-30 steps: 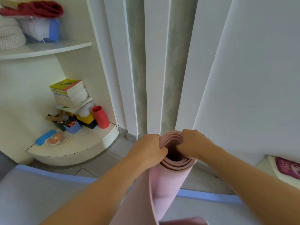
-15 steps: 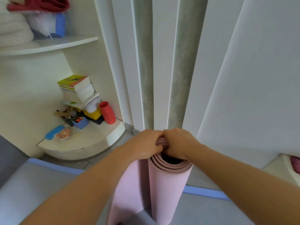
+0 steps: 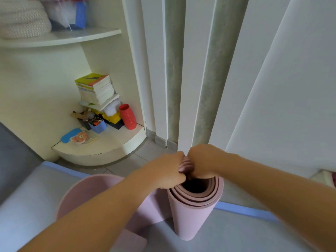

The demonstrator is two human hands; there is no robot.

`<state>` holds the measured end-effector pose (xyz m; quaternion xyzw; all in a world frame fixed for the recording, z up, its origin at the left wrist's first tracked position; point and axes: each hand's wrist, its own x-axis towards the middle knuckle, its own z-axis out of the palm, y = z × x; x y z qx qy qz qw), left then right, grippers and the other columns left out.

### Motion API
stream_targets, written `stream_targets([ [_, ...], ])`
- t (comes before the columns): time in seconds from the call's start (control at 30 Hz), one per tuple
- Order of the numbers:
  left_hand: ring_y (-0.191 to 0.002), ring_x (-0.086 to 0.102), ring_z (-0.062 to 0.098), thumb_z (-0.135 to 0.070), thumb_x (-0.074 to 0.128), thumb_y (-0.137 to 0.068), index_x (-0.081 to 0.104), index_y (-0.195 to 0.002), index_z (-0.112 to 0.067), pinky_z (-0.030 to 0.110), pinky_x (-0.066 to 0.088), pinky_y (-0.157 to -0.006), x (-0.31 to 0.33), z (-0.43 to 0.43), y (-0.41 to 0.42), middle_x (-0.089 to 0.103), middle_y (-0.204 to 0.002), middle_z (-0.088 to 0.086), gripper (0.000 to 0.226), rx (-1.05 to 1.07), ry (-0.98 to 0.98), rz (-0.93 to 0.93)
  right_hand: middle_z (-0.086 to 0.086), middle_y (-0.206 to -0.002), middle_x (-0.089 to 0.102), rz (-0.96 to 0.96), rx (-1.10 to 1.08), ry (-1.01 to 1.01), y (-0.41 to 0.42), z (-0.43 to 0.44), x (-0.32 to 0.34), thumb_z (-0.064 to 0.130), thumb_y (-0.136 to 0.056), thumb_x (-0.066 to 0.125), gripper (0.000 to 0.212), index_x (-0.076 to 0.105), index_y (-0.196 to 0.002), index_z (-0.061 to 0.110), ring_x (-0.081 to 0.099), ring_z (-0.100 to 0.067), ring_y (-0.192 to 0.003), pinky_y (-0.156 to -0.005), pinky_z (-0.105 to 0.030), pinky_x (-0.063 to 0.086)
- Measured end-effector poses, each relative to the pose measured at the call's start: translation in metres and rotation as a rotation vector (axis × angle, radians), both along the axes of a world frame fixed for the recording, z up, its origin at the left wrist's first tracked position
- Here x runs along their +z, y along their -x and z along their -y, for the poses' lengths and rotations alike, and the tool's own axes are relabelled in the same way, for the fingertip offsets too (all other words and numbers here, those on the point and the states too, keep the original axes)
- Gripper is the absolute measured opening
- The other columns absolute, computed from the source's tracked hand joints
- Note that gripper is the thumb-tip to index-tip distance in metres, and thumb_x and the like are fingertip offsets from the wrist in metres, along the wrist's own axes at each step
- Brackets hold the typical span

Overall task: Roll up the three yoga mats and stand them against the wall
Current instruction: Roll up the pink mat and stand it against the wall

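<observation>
A pink yoga mat (image 3: 192,217) stands upright on end, partly rolled into a tube, with its loose tail curving out to the left in a wide loop (image 3: 85,190). My left hand (image 3: 167,170) grips the top rim of the roll from the left. My right hand (image 3: 203,162) grips the inner layers at the top from the right, knuckles close to the left hand. The mat stands on a grey mat with a blue edge (image 3: 241,211) that lies flat on the floor.
Directly ahead is a white wall with two grey vertical strips (image 3: 172,79). To the left is a curved corner shelf (image 3: 101,146) with stacked books (image 3: 96,88), a red cup (image 3: 127,116) and small items. An upper shelf (image 3: 72,36) holds folded fabric.
The view has tilted down and the roll sits lower in frame. The mat's loose tail has swung out to the left in a wide loop. Both hands stay on the top rim.
</observation>
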<state>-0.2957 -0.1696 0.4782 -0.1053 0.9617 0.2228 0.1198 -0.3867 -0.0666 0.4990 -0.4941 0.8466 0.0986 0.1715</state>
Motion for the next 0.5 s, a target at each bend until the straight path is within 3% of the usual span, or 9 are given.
stream_targets([
  [0.1, -0.077, 0.049, 0.019, -0.021, 0.055, -0.085, 0.046, -0.103, -0.013, 0.026, 0.033, -0.059, -0.001, 0.0, -0.007, 0.048, -0.079, -0.005, 0.022, -0.04, 0.02, -0.049, -0.001, -0.088, 0.064, 0.025, 0.039, -0.002, -0.001, -0.007, 0.004, 0.047, -0.076, 0.071, 0.038, 0.061, -0.097, 0.017, 0.061, -0.021, -0.083, -0.073, -0.028, 0.049],
  [0.2, -0.079, 0.051, 0.017, -0.028, 0.058, -0.084, 0.049, -0.102, -0.014, 0.026, 0.034, -0.064, -0.001, -0.002, -0.011, 0.058, -0.089, 0.001, 0.024, 0.012, 0.018, -0.153, 0.001, -0.075, 0.055, -0.04, 0.028, 0.149, -0.01, -0.018, -0.005, 0.032, -0.085, 0.059, 0.015, 0.058, -0.087, 0.017, 0.058, -0.021, -0.075, -0.067, -0.026, 0.045],
  [0.27, -0.08, 0.055, 0.018, -0.036, 0.06, -0.082, 0.053, -0.098, -0.015, 0.029, 0.04, -0.064, 0.0, -0.006, -0.007, 0.062, -0.09, 0.001, 0.027, 0.069, -0.016, -0.217, 0.003, -0.068, 0.048, -0.063, -0.037, 0.187, -0.007, -0.025, -0.007, 0.026, -0.084, 0.055, 0.012, 0.052, -0.077, 0.017, 0.056, -0.02, -0.071, -0.064, -0.026, 0.045],
  [0.4, -0.073, 0.059, 0.019, -0.053, 0.06, -0.079, 0.06, -0.082, -0.01, 0.031, 0.044, -0.062, 0.007, -0.004, 0.012, 0.061, -0.076, 0.003, 0.043, 0.139, -0.07, -0.03, 0.0, -0.07, 0.053, -0.044, -0.241, 0.209, 0.014, -0.03, -0.001, 0.024, -0.085, 0.056, 0.021, 0.046, -0.067, 0.017, 0.059, -0.019, -0.071, -0.065, -0.028, 0.052],
  [0.5, -0.069, 0.052, 0.017, -0.056, 0.056, -0.079, 0.059, -0.075, -0.012, 0.027, 0.039, -0.059, 0.016, 0.001, 0.024, 0.054, -0.073, 0.002, 0.044, 0.175, -0.032, 0.125, -0.001, -0.067, 0.049, -0.062, -0.341, 0.237, 0.026, -0.025, 0.0, 0.023, -0.085, 0.056, 0.027, 0.041, -0.063, 0.017, 0.056, -0.019, -0.066, -0.056, -0.026, 0.044],
])
